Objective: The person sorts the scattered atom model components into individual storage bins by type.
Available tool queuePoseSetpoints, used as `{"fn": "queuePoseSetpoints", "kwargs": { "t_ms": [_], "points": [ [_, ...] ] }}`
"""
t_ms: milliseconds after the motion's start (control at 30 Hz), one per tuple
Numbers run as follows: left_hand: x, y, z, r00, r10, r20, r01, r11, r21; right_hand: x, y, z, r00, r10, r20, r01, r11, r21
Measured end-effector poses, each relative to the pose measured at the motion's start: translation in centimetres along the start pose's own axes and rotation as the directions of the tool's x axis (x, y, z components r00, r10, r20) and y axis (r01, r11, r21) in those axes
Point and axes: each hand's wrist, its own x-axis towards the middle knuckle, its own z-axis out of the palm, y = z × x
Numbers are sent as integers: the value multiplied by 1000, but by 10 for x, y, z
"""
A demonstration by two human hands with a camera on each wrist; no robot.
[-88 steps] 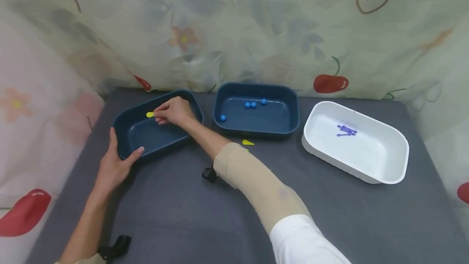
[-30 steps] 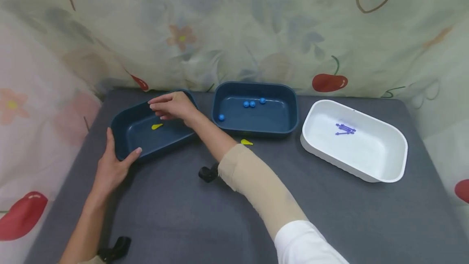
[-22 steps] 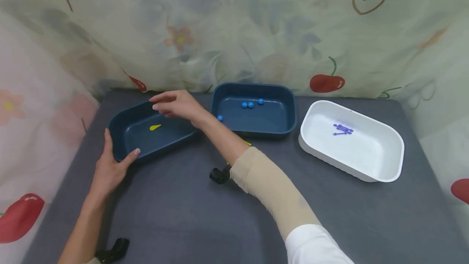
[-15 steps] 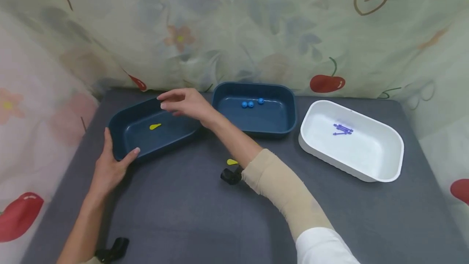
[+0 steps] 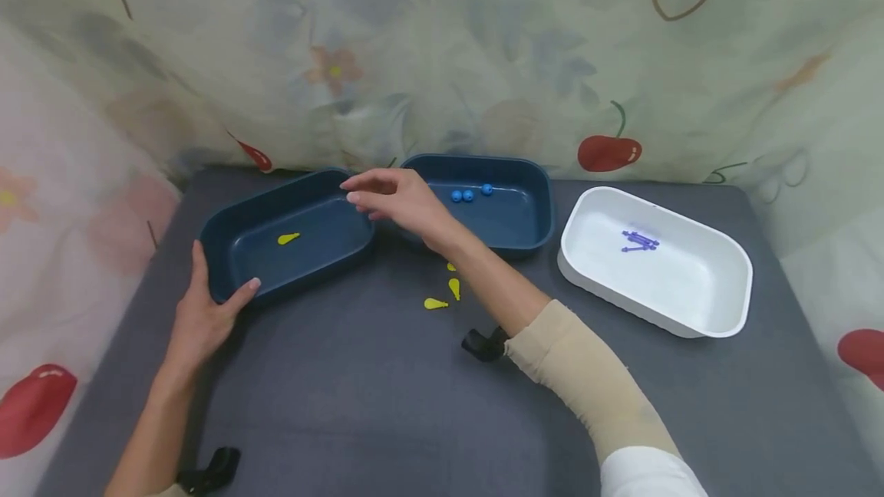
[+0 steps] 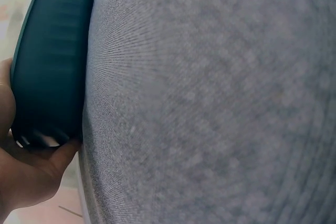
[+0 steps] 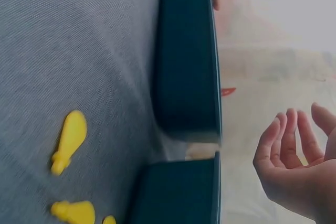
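Observation:
My left hand (image 5: pixel 203 313) grips the left end of a dark blue tray (image 5: pixel 304 271). Its thumb is on the near rim; the left wrist view shows the fingers around the tray's end wall. One small yellow bulb-shaped piece (image 5: pixel 288 238) lies inside that tray. My right hand (image 5: pixel 400 202) hovers between this tray and a second dark blue tray (image 5: pixel 514 248), fingers relaxed, holding nothing. On the table below it are a yellow piece (image 5: pixel 436 304), another yellow piece (image 5: pixel 453 288) and a third (image 5: pixel 452 267), partly hidden by the right arm.
Blue balls (image 5: pixel 468 195) are in the middle tray, whose left part the right hand covers. A white tray (image 5: pixel 714 328) at the right holds several purple sticks (image 5: pixel 640 241). A patterned cloth (image 5: pixel 442 60) hangs behind the grey table (image 5: pixel 359 390).
The right hand let go of a yellow piece, which now lies in the left tray, and moved right. Yellow pieces on the table came into view. The left hand stays on its tray.

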Motion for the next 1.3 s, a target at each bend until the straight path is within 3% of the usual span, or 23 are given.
{"fn": "queuePoseSetpoints", "kwargs": {
  "t_ms": [767,1300],
  "points": [
    [0,-3,2,1000,17,0,-17,1000,-14,-68,2,-34,997,10,-79,-15,997,-70],
    [-1,-1,3,1000,0,-4,0,1000,1,-112,24,-46,998,30,-49,-36,991,-130]
  ]
}}
